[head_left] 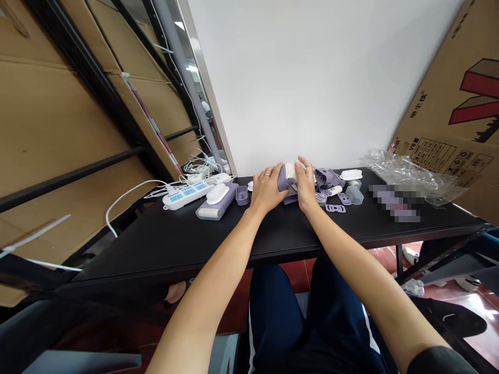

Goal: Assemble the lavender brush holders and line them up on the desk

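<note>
My left hand [268,188] is wrapped round the left side of a purple plastic case [284,179] with a white end, raised just above the table. From the other side my right hand [306,186] grips the same case, with its thumb by the white end and fingers pointing up. Part of the case is hidden behind my fingers. Left of my hands lies a similar purple case [223,203] with a white oval piece [217,194] on top. Beside it stands a small purple cup-like part [242,195].
Right of my hands are loose purple parts [328,178], a flat purple plate [336,208], a clear plastic cup [354,195] and a white oval lid [351,174]. A power strip [187,195] with cables sits left; crumpled clear plastic [413,174] and a cardboard box [448,135] stand right.
</note>
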A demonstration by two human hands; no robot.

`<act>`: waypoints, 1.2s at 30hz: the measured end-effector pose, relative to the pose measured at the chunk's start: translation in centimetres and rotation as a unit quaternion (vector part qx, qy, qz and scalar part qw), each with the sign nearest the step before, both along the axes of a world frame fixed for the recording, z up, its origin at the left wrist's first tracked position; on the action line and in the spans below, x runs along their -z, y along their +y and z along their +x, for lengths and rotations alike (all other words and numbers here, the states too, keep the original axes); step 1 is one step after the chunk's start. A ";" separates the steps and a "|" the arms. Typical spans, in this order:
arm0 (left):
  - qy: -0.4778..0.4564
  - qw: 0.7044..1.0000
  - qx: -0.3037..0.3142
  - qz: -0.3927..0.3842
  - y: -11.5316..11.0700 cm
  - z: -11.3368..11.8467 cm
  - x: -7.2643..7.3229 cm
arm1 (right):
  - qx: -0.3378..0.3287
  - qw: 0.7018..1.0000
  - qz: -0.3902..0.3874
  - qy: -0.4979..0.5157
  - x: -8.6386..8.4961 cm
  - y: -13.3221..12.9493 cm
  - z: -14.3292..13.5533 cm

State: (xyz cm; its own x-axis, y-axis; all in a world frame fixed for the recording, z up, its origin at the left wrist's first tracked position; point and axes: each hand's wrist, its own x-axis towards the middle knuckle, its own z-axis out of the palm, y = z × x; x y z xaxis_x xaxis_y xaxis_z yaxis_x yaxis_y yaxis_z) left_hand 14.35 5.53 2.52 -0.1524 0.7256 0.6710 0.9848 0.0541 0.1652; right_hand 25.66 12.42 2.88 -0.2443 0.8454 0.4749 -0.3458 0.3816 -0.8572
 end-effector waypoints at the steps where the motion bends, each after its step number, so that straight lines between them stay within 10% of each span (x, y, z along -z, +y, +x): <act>1: -0.002 1.000 -0.001 0.004 0.0 -0.1 0.0 | 0.002 1.000 0.011 -0.006 0.0 0.0 0.0; 29: 0.046 0.999 -0.022 0.004 -0.7 0.7 -0.2 | -0.018 0.996 0.067 -0.049 0.7 -0.3 0.1; 33: -0.066 0.996 0.046 0.042 -0.4 -0.3 -0.5 | -0.055 0.995 0.065 -0.057 1.1 -0.3 0.0; 36: -0.314 0.928 0.144 0.138 0.2 -1.7 -0.9 | -0.098 0.991 0.058 -0.067 1.4 -0.4 0.1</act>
